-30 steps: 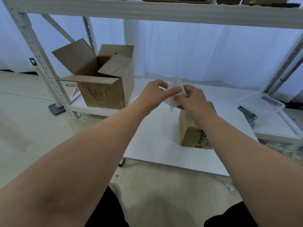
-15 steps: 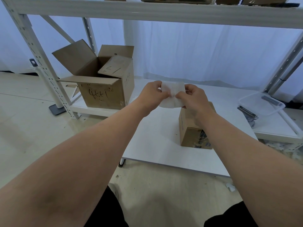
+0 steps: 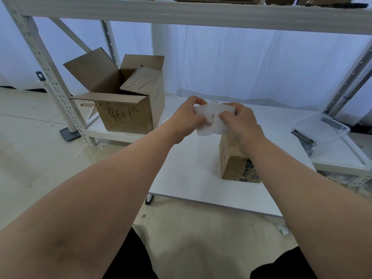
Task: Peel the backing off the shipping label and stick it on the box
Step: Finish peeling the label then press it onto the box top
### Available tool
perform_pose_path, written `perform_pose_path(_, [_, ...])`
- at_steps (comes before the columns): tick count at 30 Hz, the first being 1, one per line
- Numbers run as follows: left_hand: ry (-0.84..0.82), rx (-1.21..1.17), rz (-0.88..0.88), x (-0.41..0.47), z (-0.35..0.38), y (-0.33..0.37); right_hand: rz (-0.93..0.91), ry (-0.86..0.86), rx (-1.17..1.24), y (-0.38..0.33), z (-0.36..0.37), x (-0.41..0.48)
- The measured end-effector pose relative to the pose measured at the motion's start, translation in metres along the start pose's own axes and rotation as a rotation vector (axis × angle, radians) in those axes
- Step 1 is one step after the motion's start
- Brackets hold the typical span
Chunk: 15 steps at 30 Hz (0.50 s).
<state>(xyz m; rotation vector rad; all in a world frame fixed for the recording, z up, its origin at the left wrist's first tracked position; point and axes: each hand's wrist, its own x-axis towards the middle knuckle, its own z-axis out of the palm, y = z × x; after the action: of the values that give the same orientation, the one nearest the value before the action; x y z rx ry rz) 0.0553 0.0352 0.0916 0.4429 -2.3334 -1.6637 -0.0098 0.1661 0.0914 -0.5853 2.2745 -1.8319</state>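
White label [image 3: 213, 119] is pinched by left hand [image 3: 188, 117] and right hand [image 3: 240, 123] above the box [image 3: 234, 166] (likely separating its backing).

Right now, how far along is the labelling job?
Done: the label is picked up, and the small box stands ready on the table. In hand: the left hand and right hand pinch the label above the box, apparently working at the backing; whether it has separated is unclear. Left: finishing the peel and sticking the label on; no label shows on the box's visible faces.
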Motion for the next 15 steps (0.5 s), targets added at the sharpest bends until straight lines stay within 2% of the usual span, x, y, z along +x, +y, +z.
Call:
perform_pose_path(10, [-0.012, -0.080, 0.007, 0.0045, 0.0002, -0.0017, -0.026, -0.072, -0.048, 0.0011, 0.0025, -0.0006])
perform_pose_path(15, [0.013, 0.000, 0.043, 0.0059, 0.0002, -0.0021, -0.016, -0.075, -0.025, 0.0026, 0.0034, 0.0000])
